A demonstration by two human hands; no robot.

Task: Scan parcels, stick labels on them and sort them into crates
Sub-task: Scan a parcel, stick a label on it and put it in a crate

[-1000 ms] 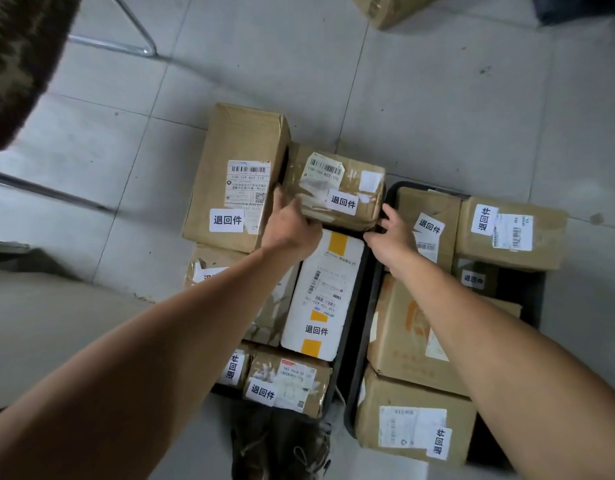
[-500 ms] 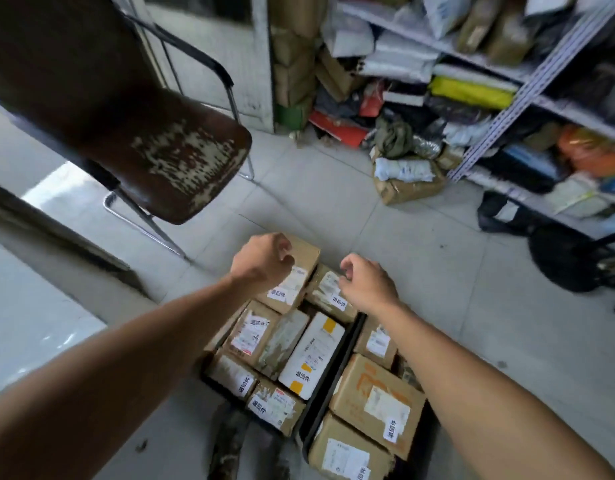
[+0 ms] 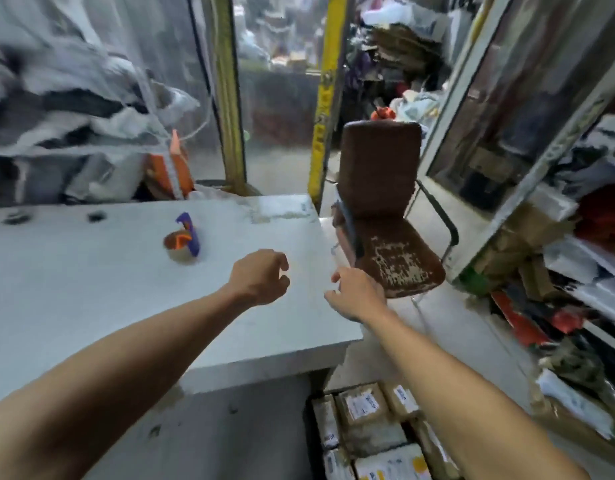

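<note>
- Over the near right part of the wide pale grey table top [image 3: 91,306], both bare forearms reach forward, and neither hand carries anything. The table takes up the left and middle of the view, most likely as the surface where parcels get scanned and labelled.
- Beyond the table's right edge stands a brown padded chair with flaking upholstery and a dark metal frame [image 3: 385,216], facing the camera on the tiled floor and well apart from the hands.
- Down on the floor, below the table's right corner, sits the cluster of brown cardboard parcels with white labels [image 3: 361,410], packed tightly side by side. They appear already labelled and sorted; the blur hides what holds them.
- The left hand [image 3: 261,277] hovers above the table with its fingers loosely curled round nothing, thumb and fingertips near each other but empty.
- The right hand [image 3: 358,294] hangs at the table's right edge with fingers relaxed and spread, gripping nothing, seemingly ready to fetch another parcel.
- A roll of brown packing tape in a purple and orange dispenser [image 3: 183,244] rests on the table, left of and beyond the left hand, within reach for sealing.
</note>
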